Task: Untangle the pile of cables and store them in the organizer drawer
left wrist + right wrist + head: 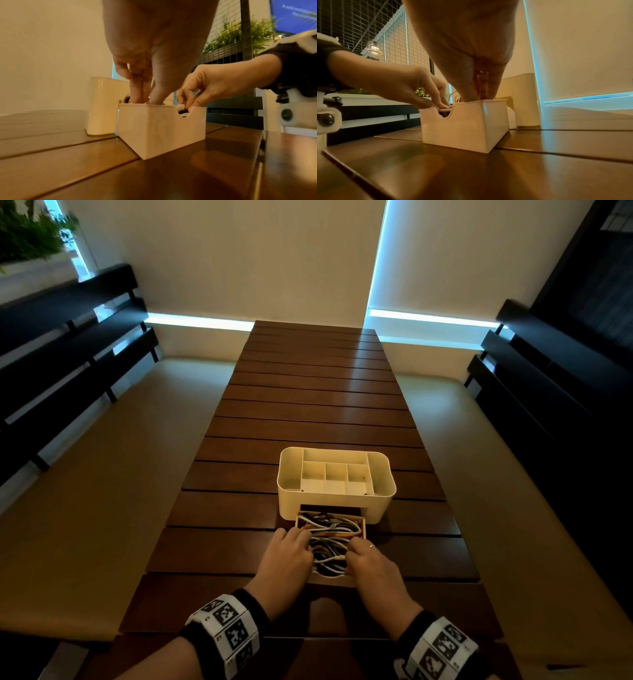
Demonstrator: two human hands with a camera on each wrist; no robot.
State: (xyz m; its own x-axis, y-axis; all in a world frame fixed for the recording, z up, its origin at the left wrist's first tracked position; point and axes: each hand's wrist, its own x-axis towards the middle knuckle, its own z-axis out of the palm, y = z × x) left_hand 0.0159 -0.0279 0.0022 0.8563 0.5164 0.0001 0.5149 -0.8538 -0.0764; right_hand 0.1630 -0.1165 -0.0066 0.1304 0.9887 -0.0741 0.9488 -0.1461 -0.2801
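Both hands are working inside the pulled-out drawer [331, 546], which is jutting from the front of the cream organizer [335, 479] on the slatted table [308, 405]. The cables [330, 537], white, orange and dark, are already lying in the drawer as a loose heap rising about to its rim. The left hand [289, 554] is reaching in at the drawer's left side with fairly straight fingers pressing down on the cables; the right hand [368, 558] is at the drawer's right side with fingertips bent in, seemingly pinching a strand near the front notch, though I cannot tell exactly which. The danger, I'd say, is that loops are springing above the rim and could snag on the organizer's opening when the drawer is pushed in, or a cable end could slip out through the notch.
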